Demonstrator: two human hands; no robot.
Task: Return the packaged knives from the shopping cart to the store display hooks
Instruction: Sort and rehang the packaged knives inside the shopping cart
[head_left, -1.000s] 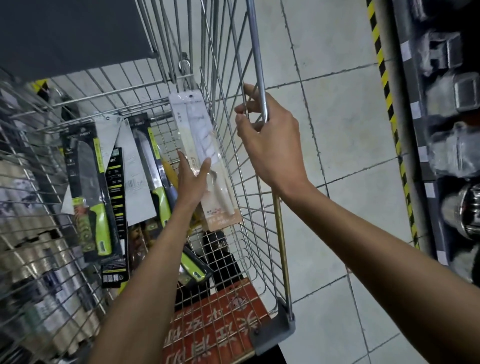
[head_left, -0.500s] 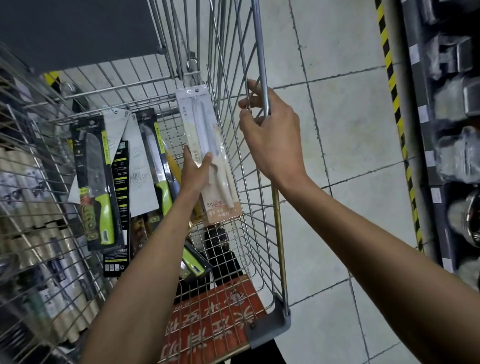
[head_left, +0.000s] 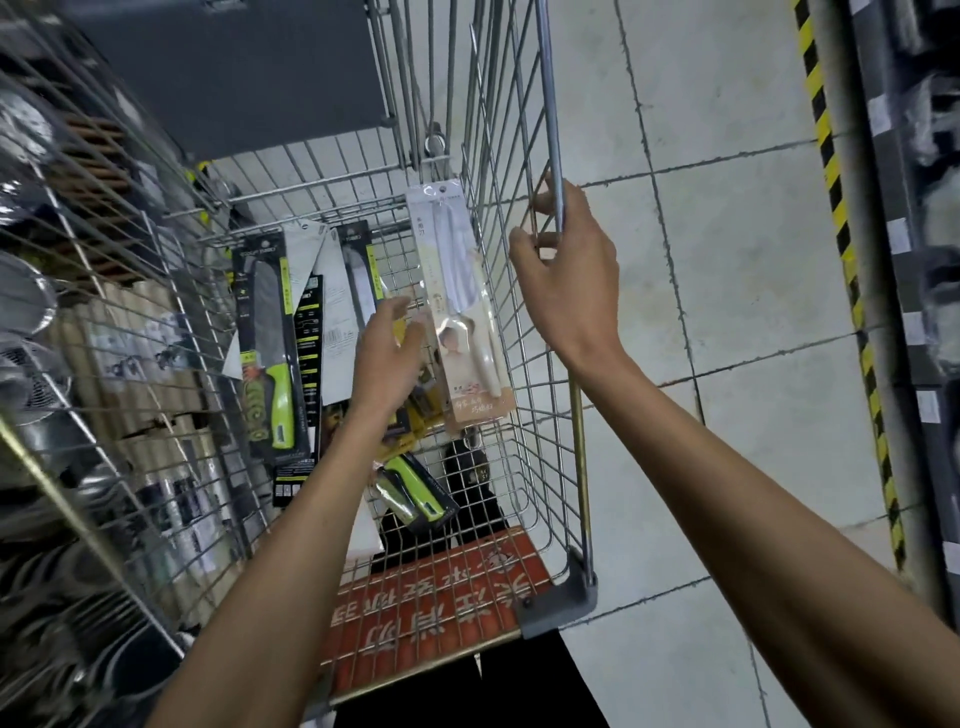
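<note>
Shopper grips the top rail (head_left: 548, 104) of a wire shopping cart (head_left: 558, 597) with the right hand (head_left: 566, 280); inside the cart, the left hand (head_left: 387, 358), fingers loosely spread, possibly touches a white packaged knife (head_left: 457, 306) standing against the cart's right wall.

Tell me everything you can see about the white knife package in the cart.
The white knife package is a long, narrow card with a clear plastic blister, holding a knife with a pale blade pointing up and a cream handle below. There's a hang hole at the top and a peach-coloured printed band at the bottom. It stands upright, slightly tilted, inside the shopping cart close to its right wire wall. The left hand is at its left edge; blur hides whether it grips.
</note>
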